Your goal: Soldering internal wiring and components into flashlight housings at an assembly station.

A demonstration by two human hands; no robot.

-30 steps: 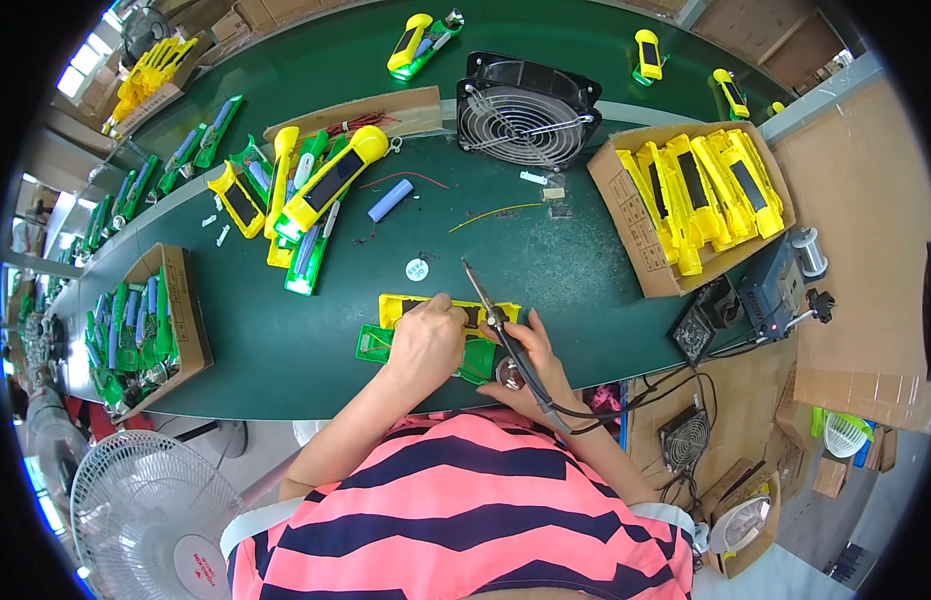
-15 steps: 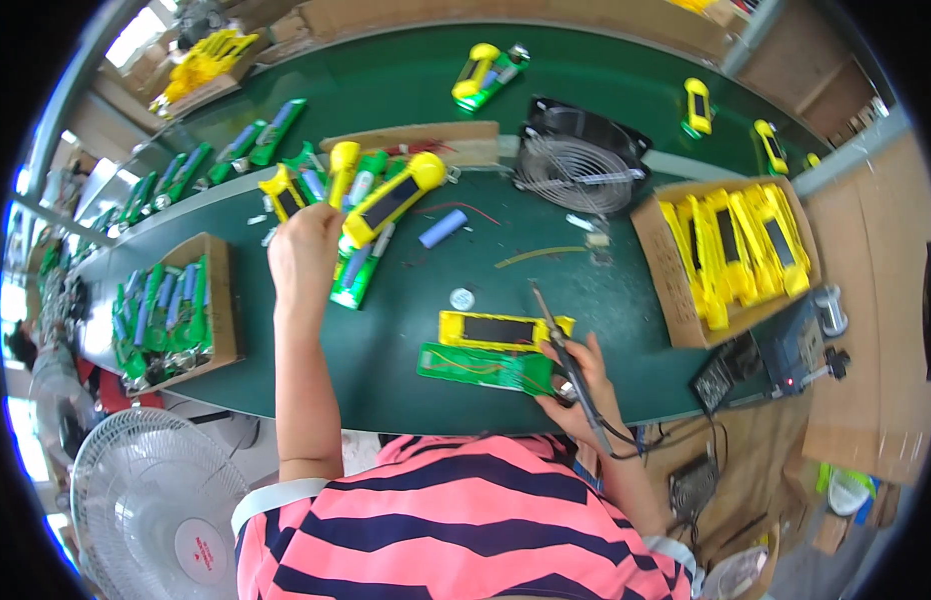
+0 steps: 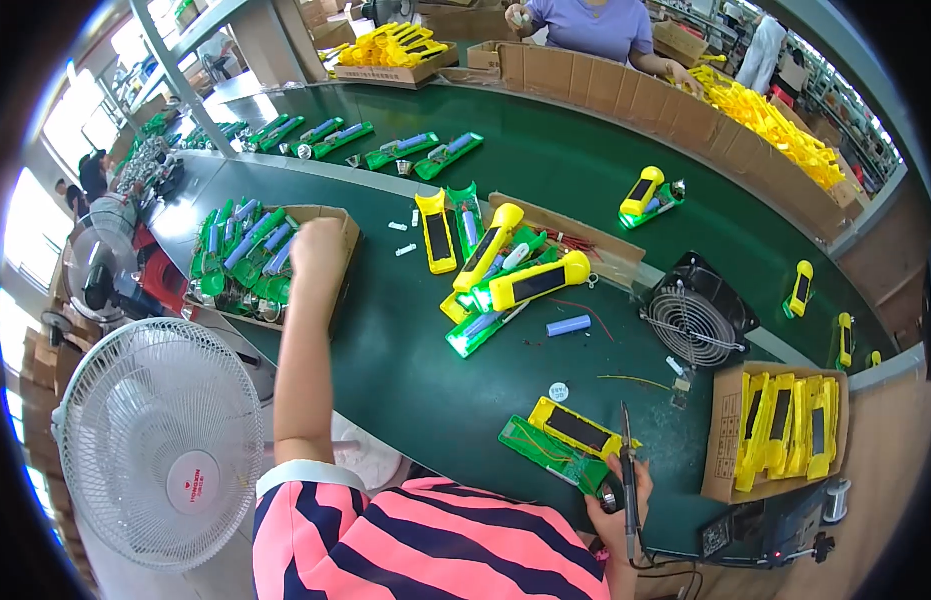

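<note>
I see my left hand (image 3: 319, 243) stretched out to the cardboard box of green parts (image 3: 338, 222) on the left side of the green bench (image 3: 416, 370); it hovers over the box's right part, fingers curled downward, and I cannot tell whether they grip anything. My right hand (image 3: 618, 505) sits near my body at the near edge, fingers wrapped tight around the handle of a soldering iron (image 3: 627, 470), its tip pointing away from me. Just left of the iron lie two pieces side by side and touching: one green half-shell (image 3: 546, 452) and one yellow half-shell with a dark panel (image 3: 578, 428).

In the middle of the bench I count roughly four yellow housings in a loose heap (image 3: 496, 270) mixed with green ones, and one blue cylindrical cell (image 3: 568, 325) just right of it. One small black fan (image 3: 694, 318) stands right of that. Far right, near, a second open brown carton (image 3: 728, 440) holds about four yellow shells standing in a row. A white pedestal fan (image 3: 161, 455) with a round red-and-white label at its hub stands to the near left. On the far belt (image 3: 606, 160), three lone yellow units lie well apart along the right.
</note>
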